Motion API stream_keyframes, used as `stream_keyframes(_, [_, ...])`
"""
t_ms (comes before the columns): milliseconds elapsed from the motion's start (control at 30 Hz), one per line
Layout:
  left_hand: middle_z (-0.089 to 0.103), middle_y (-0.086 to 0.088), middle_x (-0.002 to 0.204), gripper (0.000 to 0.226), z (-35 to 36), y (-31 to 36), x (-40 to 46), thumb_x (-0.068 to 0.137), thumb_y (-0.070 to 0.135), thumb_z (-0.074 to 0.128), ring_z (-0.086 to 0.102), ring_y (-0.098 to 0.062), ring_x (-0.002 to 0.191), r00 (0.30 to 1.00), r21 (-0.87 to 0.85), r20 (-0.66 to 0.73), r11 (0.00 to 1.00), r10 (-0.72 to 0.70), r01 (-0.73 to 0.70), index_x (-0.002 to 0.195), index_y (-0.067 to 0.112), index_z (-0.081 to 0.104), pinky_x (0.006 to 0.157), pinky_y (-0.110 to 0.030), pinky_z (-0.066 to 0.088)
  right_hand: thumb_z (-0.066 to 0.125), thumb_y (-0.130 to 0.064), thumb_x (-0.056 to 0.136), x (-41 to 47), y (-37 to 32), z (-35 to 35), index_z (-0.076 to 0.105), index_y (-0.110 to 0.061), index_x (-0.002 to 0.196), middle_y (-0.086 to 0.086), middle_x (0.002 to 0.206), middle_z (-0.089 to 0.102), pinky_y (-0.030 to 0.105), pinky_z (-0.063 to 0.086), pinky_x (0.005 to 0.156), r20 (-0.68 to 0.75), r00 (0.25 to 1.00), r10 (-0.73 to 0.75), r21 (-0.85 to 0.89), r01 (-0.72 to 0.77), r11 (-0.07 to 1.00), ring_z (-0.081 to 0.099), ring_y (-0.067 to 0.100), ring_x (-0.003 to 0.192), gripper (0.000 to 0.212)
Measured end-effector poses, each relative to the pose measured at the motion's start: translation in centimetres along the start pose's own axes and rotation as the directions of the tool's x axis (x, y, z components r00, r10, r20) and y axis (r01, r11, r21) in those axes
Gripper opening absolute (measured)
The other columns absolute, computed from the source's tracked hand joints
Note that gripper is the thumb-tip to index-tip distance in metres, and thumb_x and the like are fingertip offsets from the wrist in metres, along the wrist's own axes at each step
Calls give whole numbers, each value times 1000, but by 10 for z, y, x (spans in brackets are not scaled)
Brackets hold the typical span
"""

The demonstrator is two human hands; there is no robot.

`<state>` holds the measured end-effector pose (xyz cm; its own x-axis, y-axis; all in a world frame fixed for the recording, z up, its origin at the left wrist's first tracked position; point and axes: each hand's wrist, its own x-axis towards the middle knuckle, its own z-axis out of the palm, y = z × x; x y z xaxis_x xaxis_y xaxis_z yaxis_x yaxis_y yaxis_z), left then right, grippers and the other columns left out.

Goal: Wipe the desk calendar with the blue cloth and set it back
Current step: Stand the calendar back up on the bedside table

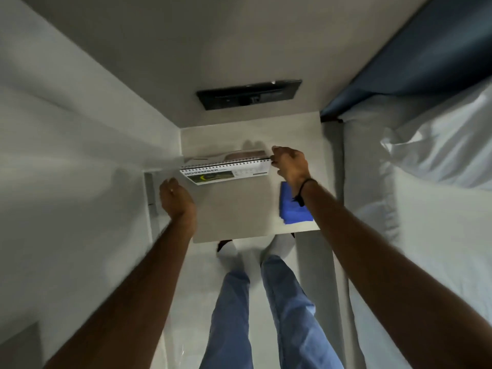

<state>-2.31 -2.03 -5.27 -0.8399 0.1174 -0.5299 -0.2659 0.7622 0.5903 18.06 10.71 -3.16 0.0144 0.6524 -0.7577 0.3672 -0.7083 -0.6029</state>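
Observation:
A spiral-bound desk calendar (226, 173) showing NOVEMBER stands at the back of a small pale bedside table (239, 209). My right hand (288, 166) grips the calendar's right end at the spiral edge. My left hand (177, 199) hovers near the calendar's left lower corner, fingers curled, holding nothing, just apart from it. A folded blue cloth (294, 209) lies on the table's right side, partly under my right wrist, which wears a dark band.
A black panel (249, 94) is mounted on the wall above the table. A bed with white bedding (431, 169) and a blue headboard (426, 62) borders the right. A white wall closes the left. My legs in blue jeans stand before the table.

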Motion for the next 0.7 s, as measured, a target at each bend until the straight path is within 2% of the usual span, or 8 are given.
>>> stream_keyframes(133, [65, -18, 138, 43, 0, 8, 15, 103, 30, 43, 59, -34, 129, 967, 15, 246, 997, 74, -80, 130, 4, 65, 113, -41, 45, 56, -42, 92, 3, 7, 18, 74, -13, 102, 14, 112, 73, 30, 49, 92, -90, 995, -51, -146, 37, 989, 65, 32, 106, 36])
stream_keyframes(267, [68, -25, 127, 36, -2, 0, 14, 103, 23, 49, 64, -37, 120, 929, 99, 278, 955, 243, -279, 123, -2, 65, 105, -42, 50, 51, -31, 96, -3, 13, 25, 74, -7, 99, 18, 109, 73, 28, 47, 87, -119, 988, -99, -246, 67, 967, 64, 35, 105, 34])
stream_keyframes(367, [71, -27, 120, 34, -14, -10, 6, 101, 20, 52, 66, -39, 114, 915, 181, 270, 917, 301, -355, 118, -5, 67, 97, -40, 50, 48, -26, 97, -18, 21, 27, 74, -6, 104, 15, 102, 70, 22, 40, 80, -131, 984, -117, -308, 72, 949, 63, 32, 105, 34])
stream_keyframes(433, [71, -27, 116, 32, -28, -21, -4, 100, 18, 52, 65, -40, 112, 909, 207, 270, 902, 318, -378, 115, -6, 67, 94, -41, 49, 46, -26, 97, -36, 31, 28, 74, -8, 101, 9, 93, 63, 26, 41, 79, -120, 987, -112, -321, 68, 945, 60, 29, 96, 33])
stream_keyframes(533, [71, -24, 117, 32, -48, -42, -20, 100, 16, 50, 64, -39, 114, 898, 209, 307, 899, 314, -386, 117, -4, 67, 98, -43, 52, 44, -28, 97, -65, 54, 29, 65, -14, 78, 10, 82, 59, 44, 51, 83, -115, 991, -68, -319, 28, 947, 54, 28, 83, 32])
stream_keyframes(567, [71, -23, 117, 32, -54, -49, -24, 100, 16, 49, 64, -38, 114, 895, 212, 320, 897, 312, -389, 118, -3, 67, 98, -40, 52, 44, -29, 98, -75, 63, 30, 68, -13, 81, 12, 84, 61, 47, 52, 86, -124, 991, -56, -313, 14, 950, 56, 29, 84, 33])
stream_keyframes(633, [69, -22, 116, 31, -64, -65, -33, 102, 19, 47, 64, -36, 112, 889, 226, 342, 891, 305, -393, 118, 0, 66, 92, -30, 47, 46, -28, 99, -90, 80, 31, 72, -5, 103, 19, 103, 70, 45, 49, 95, -154, 987, -46, -286, 0, 958, 61, 35, 102, 35])
stream_keyframes(700, [65, -23, 118, 34, -70, -78, -38, 104, 23, 44, 63, -35, 110, 886, 235, 364, 892, 287, -385, 121, 2, 63, 88, -29, 44, 48, -24, 99, -100, 91, 34, 66, 2, 115, 23, 120, 68, 44, 46, 101, -165, 985, -45, -247, 3, 969, 58, 39, 117, 35])
